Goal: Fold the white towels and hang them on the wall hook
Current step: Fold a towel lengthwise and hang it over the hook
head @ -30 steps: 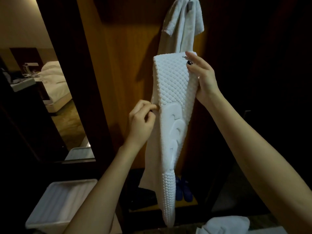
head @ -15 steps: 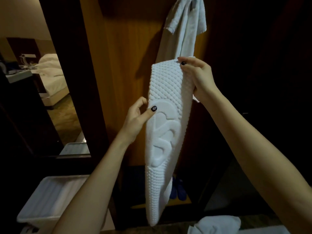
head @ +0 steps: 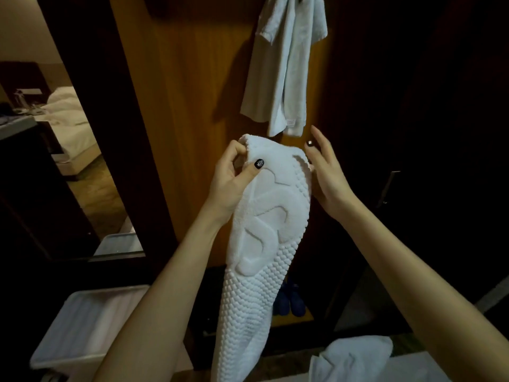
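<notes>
A long white towel [head: 264,244] with a bumpy weave and a raised pattern hangs folded lengthwise in front of me. My left hand [head: 231,183] pinches its top left corner, thumb on the front face. My right hand [head: 327,175] is beside the top right edge, fingers spread, its palm just touching the cloth. Above them a plain white towel [head: 283,64] hangs down the wooden panel [head: 192,92]; the hook holding it is out of the picture at the top. Another white towel [head: 355,359] lies crumpled at the bottom right.
A white plastic bin [head: 82,326] stands at the lower left. Blue shoes [head: 292,301] sit on a low shelf behind the hanging towel. A dark cupboard door with a metal handle [head: 389,188] is to the right. On the left a bed [head: 68,111] shows.
My left hand has climbed from the towel's middle to its top left corner and taken hold. My right hand has loosened from the top right corner and spread its fingers. The towel sits lower.
</notes>
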`<state>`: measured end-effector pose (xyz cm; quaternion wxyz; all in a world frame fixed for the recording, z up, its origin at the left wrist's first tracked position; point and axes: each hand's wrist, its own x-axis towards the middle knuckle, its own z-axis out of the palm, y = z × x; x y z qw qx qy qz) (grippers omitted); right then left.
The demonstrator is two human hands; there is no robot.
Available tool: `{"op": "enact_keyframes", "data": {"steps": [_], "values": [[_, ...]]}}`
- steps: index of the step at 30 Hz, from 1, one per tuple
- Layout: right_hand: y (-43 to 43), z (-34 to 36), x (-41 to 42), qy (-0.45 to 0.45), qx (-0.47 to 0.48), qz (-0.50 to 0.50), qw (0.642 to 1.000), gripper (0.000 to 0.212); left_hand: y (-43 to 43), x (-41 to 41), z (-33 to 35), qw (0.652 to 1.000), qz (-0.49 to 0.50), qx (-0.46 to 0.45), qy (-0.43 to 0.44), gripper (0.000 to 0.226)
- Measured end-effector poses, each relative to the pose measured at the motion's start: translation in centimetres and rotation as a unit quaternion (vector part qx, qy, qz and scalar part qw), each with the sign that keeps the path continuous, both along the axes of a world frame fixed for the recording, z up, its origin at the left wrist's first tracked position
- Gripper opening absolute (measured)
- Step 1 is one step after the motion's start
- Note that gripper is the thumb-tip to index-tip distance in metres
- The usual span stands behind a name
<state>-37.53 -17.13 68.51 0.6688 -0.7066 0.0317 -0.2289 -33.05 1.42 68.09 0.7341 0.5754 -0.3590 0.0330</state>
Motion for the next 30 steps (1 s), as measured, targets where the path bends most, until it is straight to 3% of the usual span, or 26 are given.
{"op": "enact_keyframes", "data": {"steps": [2,6,9,12,18,23,27,30], "values": [[0.6,-0.4,-0.4,0.008,-0.03,0.005,1.0,0.067,-0.4,-0.2,-0.1,1.0,0.01,-0.01,0.0,0.02],[2.2,-1.1,-1.2,-0.02,-0.028,0.022,0.999,0.062,-0.7,-0.2,-0.1,0.998,0.058,-0.022,-0.007,0.023],[2.6,-0.2,-1.4,-0.065,0.008,0.065,0.996,0.051,-0.6,0.1,0.7,0.992,0.119,-0.008,-0.037,0.017],[2.3,2.0,-0.6,-0.091,0.012,0.04,0.995,0.036,-0.5,0.7,2.0,0.981,0.171,0.032,-0.087,0.013],[1.5,5.6,0.8,-0.113,0.032,0.059,0.991,0.035,-0.1,-0.6,-0.9,0.992,0.111,0.015,-0.053,0.046],[0.7,6.6,1.2,-0.112,0.037,0.04,0.992,0.035,0.2,-0.9,-4.7,0.993,0.075,0.091,-0.005,0.077],[0.2,6.3,1.6,-0.1,0.052,0.033,0.993,0.036,-0.3,-2.0,-6.5,0.987,0.111,0.097,-0.061,0.072],[0.1,6.0,1.8,-0.081,0.058,0.032,0.995,0.034,-0.7,-2.6,-8.2,0.983,0.164,0.064,-0.051,0.057]]}}
